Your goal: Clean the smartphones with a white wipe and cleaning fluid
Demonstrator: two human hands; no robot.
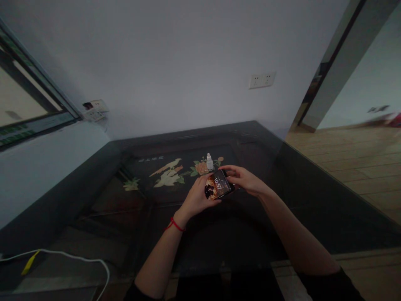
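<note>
A smartphone (218, 184) with a lit screen showing a clock is held over the dark glass-topped table (300, 196). My left hand (197, 197) grips its near end, fingers curled around it; a red string circles that wrist. My right hand (244, 179) holds the far side of the phone, fingers wrapped along its edge. Just behind the phone a small white dropper bottle (209, 161) stands upright on the table, apart from both hands.
The tabletop carries a painted bird-and-flower design (171, 172). A white cable (75, 257) with a yellow tag lies at the near left edge. Wall sockets (262, 80) sit on the back wall, a window at left, and wooden floor (360, 159) at right.
</note>
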